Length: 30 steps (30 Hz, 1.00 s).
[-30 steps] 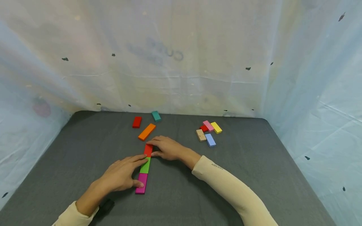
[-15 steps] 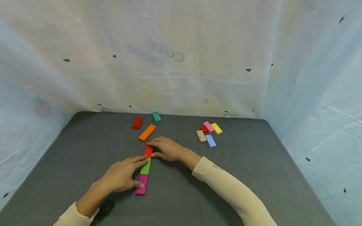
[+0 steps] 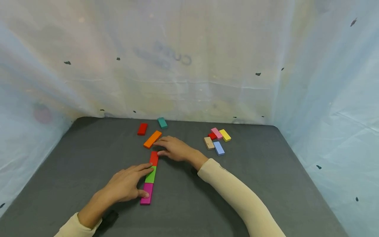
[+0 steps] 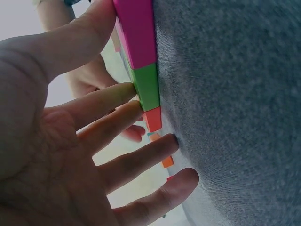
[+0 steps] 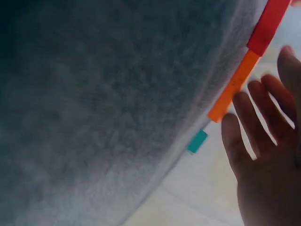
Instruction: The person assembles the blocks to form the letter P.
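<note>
On the dark table three flat blocks lie end to end in a line: magenta (image 3: 147, 199), green (image 3: 150, 177) and bright red (image 3: 153, 158). My left hand (image 3: 125, 182) lies along the left side of this row, thumb on the magenta block and fingertips at the green and red ones; its fingers look straight in the left wrist view. My right hand (image 3: 176, 148) hovers by the row's far end with relaxed fingers and holds nothing. Its thumb is close to the red block, and its fingertips are near an orange block (image 3: 152, 139) beyond.
A dark red block (image 3: 142, 129) and a teal block (image 3: 162, 122) lie near the back edge. To the right is a loose group: pink (image 3: 216, 133), yellow (image 3: 225, 135), tan (image 3: 209, 143), light blue (image 3: 219, 148) and a partly covered red block (image 3: 212, 135). Pale sheeting (image 3: 189, 82) surrounds the table.
My right hand has left the far end of the red block and shifted away from me, toward the orange block. The left hand stays at the row.
</note>
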Motion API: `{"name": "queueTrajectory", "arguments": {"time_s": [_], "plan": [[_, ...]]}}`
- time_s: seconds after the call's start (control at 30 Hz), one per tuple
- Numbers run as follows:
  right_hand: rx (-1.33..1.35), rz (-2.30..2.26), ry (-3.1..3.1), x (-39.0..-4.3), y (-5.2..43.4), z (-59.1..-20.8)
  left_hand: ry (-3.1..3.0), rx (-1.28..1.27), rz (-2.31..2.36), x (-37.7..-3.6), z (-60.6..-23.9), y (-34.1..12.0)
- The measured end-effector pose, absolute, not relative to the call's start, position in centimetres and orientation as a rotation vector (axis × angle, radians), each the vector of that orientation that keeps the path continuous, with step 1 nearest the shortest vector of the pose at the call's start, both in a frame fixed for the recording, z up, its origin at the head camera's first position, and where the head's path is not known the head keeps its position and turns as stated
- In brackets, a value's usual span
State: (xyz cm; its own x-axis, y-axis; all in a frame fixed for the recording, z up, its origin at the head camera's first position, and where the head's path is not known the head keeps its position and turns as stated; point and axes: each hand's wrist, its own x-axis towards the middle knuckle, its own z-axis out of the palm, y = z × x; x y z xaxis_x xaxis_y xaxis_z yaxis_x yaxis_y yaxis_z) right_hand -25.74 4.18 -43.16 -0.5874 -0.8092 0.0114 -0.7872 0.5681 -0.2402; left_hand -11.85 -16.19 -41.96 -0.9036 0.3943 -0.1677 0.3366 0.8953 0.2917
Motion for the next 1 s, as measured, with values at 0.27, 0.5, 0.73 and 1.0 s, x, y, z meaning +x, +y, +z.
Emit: {"name": "queueTrajectory", "arguments": {"time_s": [0.27,0.5,0.73,1.0], "plan": [[-1.191,-0.313,2.774,-28.7,3.4,-43.3,2.837,0.543,0.373,-11.7,-41.9,-16.3],[-1.125,-0.319,2.768,-30.0,2.7,-43.5,2.833,0.542,0.368,-11.8,-41.9,-16.3],[-1.08,-0.331,2.725,-30.2,1.5,-43.5,2.845,0.549,0.366,-11.8,-42.0,-16.3],[-1.034,-0.349,2.683,-30.1,0.8,-43.4,2.865,0.563,0.376,-11.7,-42.1,-16.3]]}}
